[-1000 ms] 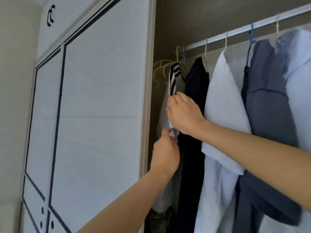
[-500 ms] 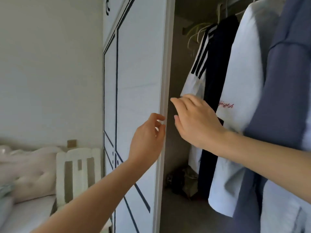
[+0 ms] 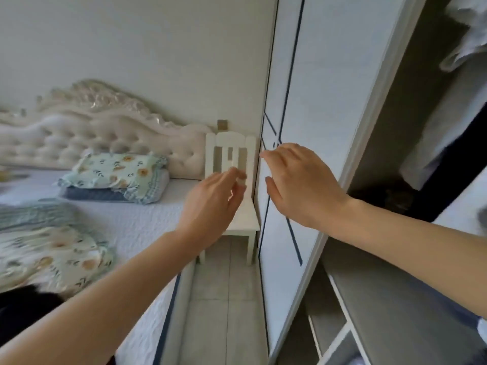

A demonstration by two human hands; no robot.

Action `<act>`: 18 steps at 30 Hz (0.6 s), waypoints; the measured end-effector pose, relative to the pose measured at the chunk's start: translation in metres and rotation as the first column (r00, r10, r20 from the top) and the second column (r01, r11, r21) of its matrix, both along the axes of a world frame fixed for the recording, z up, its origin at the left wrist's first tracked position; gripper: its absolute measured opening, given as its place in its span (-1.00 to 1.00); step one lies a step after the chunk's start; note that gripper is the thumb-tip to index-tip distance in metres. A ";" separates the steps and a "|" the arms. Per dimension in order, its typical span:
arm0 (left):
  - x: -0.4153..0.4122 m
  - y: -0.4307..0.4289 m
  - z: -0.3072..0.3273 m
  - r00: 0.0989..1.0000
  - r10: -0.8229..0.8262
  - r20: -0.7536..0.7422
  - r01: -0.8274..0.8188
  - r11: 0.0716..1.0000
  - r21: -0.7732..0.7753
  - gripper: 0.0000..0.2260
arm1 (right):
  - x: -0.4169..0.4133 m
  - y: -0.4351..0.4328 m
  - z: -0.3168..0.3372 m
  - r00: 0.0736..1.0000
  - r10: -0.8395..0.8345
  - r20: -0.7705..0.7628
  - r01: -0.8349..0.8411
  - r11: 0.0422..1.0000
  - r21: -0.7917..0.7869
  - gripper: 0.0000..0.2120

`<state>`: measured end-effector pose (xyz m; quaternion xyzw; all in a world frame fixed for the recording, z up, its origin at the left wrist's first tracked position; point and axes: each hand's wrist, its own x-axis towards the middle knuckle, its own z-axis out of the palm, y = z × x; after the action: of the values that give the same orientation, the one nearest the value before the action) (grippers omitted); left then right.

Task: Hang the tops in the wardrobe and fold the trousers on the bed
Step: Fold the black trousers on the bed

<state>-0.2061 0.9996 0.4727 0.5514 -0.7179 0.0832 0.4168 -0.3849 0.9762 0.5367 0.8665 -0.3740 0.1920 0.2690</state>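
My left hand (image 3: 213,204) and my right hand (image 3: 300,185) hang in mid-air in front of the white wardrobe door (image 3: 311,96), both empty with relaxed fingers. The open wardrobe (image 3: 411,143) is at the right; only blurred edges of hung tops (image 3: 469,35) show at its top right, with dark cloth (image 3: 453,164) lower down. The bed (image 3: 147,222) with a white sheet lies at the left. A dark garment (image 3: 23,309) lies on its near edge at the lower left, mostly out of frame.
A small white chair (image 3: 232,159) stands between bed and wardrobe, in front of my hands. A floral pillow (image 3: 116,177) and floral quilt (image 3: 44,248) lie on the bed below a tufted headboard (image 3: 87,133). A narrow tiled floor strip (image 3: 224,299) runs alongside the wardrobe. White shelves (image 3: 342,330) sit low inside.
The view has swung left and down from the hanging tops toward the bed. Both hands have let go of the striped top and come away from the wardrobe, empty.
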 end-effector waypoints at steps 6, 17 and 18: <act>0.067 0.055 -0.077 0.986 0.165 0.013 -0.165 0.976 0.142 -0.84 | 0.065 0.024 -0.080 0.991 0.132 0.031 -0.136 0.971 0.195 -0.66; 0.186 0.196 -0.256 0.873 0.479 -0.092 -0.353 0.751 0.559 -0.84 | 0.207 0.104 -0.252 0.960 0.268 -0.077 -0.170 0.782 0.600 -0.68; 0.197 0.209 -0.273 0.860 0.502 -0.086 -0.360 0.719 0.594 -0.83 | 0.219 0.111 -0.269 0.958 0.271 -0.088 -0.157 0.759 0.632 -0.68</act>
<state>-0.0094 1.2090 0.2001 0.8071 -0.5041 -0.1025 0.2896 -0.1662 1.0876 0.2673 0.9569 -0.2893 0.0118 -0.0220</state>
